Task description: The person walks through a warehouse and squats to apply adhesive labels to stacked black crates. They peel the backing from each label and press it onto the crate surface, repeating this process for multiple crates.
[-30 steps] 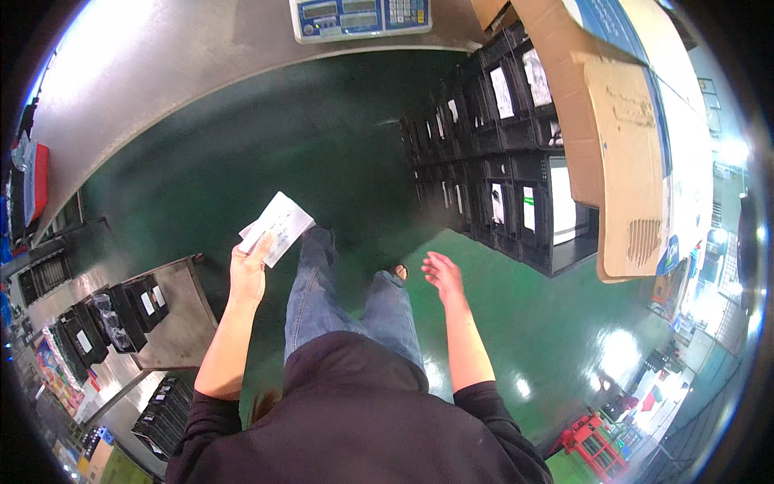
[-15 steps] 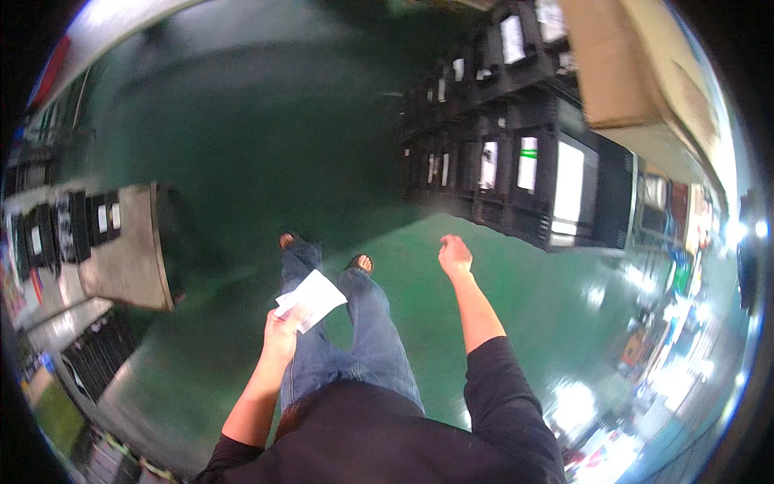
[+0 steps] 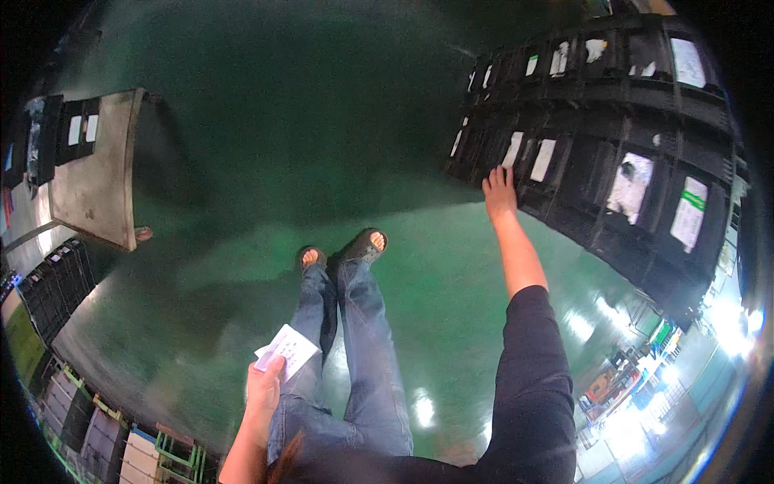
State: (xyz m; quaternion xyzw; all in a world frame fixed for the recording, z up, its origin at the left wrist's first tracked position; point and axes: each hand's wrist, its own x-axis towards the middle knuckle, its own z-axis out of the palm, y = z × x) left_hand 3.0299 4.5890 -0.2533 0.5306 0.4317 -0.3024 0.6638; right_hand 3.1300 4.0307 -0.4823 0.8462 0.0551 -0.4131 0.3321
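Note:
Low in front of me, my left hand pinches some white paper slips with print on them, the thumb lying on top. My right hand is stretched forward with its fingers apart and nothing in it. Its fingertips overlap the lower edge of the stacked black crates on the right; whether they touch cannot be told. White labels, one of them the white label with a green stripe, are on the crate fronts.
A green floor stretches ahead under my feet. On the left stands a grey-beige table with black bins on it. More black crates stand beyond it. Green-framed racks are at lower left, cluttered shelving at lower right.
My view has turned and the crate stack fills more of the right side. My right hand has reached forward to the crates, fingers spreading. The left keeps the paper slips, now lower.

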